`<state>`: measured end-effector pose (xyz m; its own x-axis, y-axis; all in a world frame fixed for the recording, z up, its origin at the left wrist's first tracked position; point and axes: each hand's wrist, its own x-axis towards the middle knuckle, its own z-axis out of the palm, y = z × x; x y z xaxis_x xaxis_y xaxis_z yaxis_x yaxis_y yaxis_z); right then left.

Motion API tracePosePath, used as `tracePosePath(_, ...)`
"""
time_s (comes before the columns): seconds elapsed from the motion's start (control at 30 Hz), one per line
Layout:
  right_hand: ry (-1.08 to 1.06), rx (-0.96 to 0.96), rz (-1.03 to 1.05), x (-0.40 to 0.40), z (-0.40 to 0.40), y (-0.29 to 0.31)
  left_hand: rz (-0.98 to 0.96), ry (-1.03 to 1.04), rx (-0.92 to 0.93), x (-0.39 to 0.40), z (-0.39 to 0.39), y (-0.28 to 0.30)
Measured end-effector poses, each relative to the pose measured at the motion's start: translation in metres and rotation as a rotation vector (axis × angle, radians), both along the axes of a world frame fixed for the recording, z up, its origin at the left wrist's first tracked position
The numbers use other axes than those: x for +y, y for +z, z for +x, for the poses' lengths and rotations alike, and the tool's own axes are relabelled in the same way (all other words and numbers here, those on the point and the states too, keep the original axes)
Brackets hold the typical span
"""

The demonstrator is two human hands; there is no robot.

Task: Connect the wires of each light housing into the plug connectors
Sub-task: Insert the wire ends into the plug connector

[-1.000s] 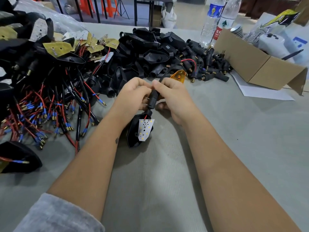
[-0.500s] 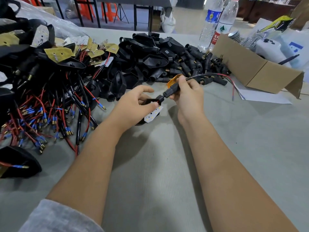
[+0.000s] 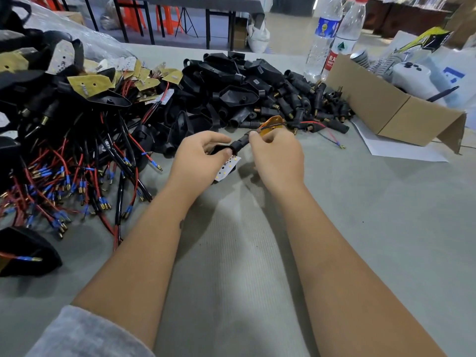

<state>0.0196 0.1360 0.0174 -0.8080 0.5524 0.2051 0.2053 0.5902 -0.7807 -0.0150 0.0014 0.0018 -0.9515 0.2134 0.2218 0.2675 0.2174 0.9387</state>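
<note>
My left hand (image 3: 198, 161) grips a black light housing (image 3: 219, 150) with a white LED board (image 3: 228, 169) showing below the fingers. My right hand (image 3: 277, 155) pinches the black plug connector (image 3: 240, 144) that sticks out of the housing's neck. A red and a black wire (image 3: 313, 123) run from the connector to the right, over the table, ending in a small metal tip (image 3: 342, 146). Both hands are just above the grey table (image 3: 257, 253), near its middle.
A pile of black housings and connectors (image 3: 244, 94) lies behind the hands. Left of them is a heap of housings with red and black wires (image 3: 64, 171). A cardboard box (image 3: 381, 106), two water bottles (image 3: 332, 39) and paper (image 3: 401, 150) stand at the right.
The hands lifted the housing from hanging below them and turned it sideways. The wires have been pulled out through the connector and now trail to the right on the table.
</note>
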Motion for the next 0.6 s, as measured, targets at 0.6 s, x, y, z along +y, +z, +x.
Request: tracePosePath(0.6,0.236,0.044,-0.420,-0.011,0.000,-0.001,0.301,-0.053,-0.129,0.002,0.008,0.007)
